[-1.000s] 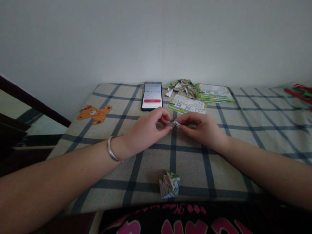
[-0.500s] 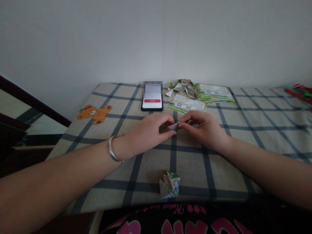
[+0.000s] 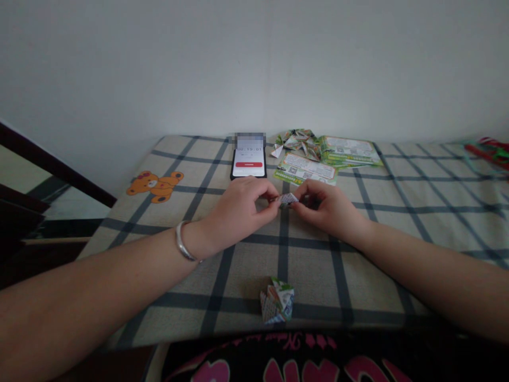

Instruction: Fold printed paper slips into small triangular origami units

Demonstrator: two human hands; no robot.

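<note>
A small folded piece of printed paper is pinched between my two hands, just above the checked tablecloth. My left hand, with a silver bangle on its wrist, grips the paper's left end between thumb and fingers. On the opposite end, the thumb and fingertips of my right hand are closed. Nearer to me, at the table's front edge, sits a folded paper model made of interlocked printed pieces. Some of the small paper is hidden by my fingertips.
Behind my hands stands a phone showing a timer. Right of it lie several folded paper pieces, a printed leaflet and a stack of leaflets. A bear picture is at the left; a red-green object lies far right.
The small paper has turned so a pale, pointed face shows more. My fingertips have drawn apart slightly, to its two ends. The folded model has stayed in place.
</note>
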